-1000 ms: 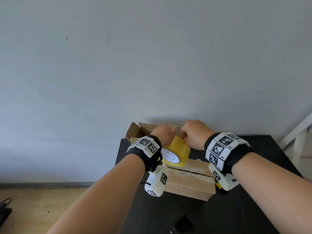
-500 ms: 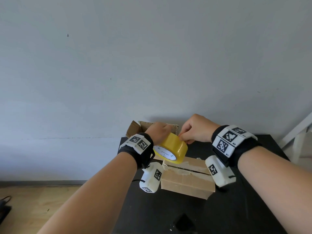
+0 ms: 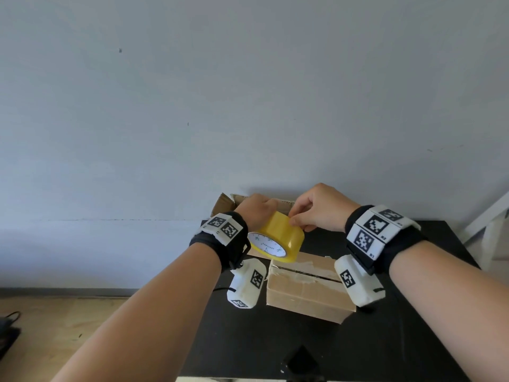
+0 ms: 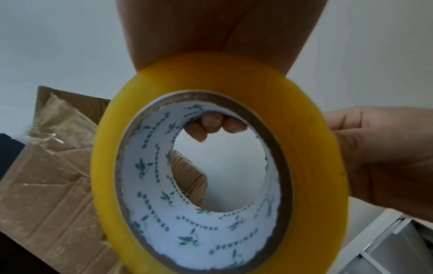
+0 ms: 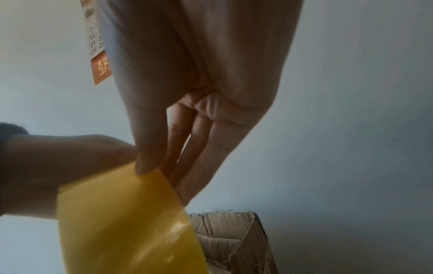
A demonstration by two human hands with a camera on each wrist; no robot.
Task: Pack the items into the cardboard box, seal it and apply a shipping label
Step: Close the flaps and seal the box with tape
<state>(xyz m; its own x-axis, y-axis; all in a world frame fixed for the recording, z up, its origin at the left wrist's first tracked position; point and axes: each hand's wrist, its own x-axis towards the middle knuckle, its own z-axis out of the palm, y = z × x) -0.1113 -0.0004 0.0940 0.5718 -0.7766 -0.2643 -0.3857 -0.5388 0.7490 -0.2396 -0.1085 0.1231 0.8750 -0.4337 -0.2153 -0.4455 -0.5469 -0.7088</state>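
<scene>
A yellow tape roll with a white printed core hangs above the table, gripped by my left hand; in the left wrist view its fingertips curl through the core of the tape roll. My right hand pinches at the roll's outer surface, thumb tip on the yellow tape. Below the roll sits a closed cardboard box, its top flaps meeting at a dark seam with old tape scraps. Any items inside are hidden.
The box rests on a black table against a pale wall. A second, open cardboard box with torn flaps stands behind my hands. A white frame rises at the right. Wooden floor lies left of the table.
Both hands have lifted the tape roll slightly and turned it. My right hand has shifted from a closed fist near the roll to a pinch on its outer surface.
</scene>
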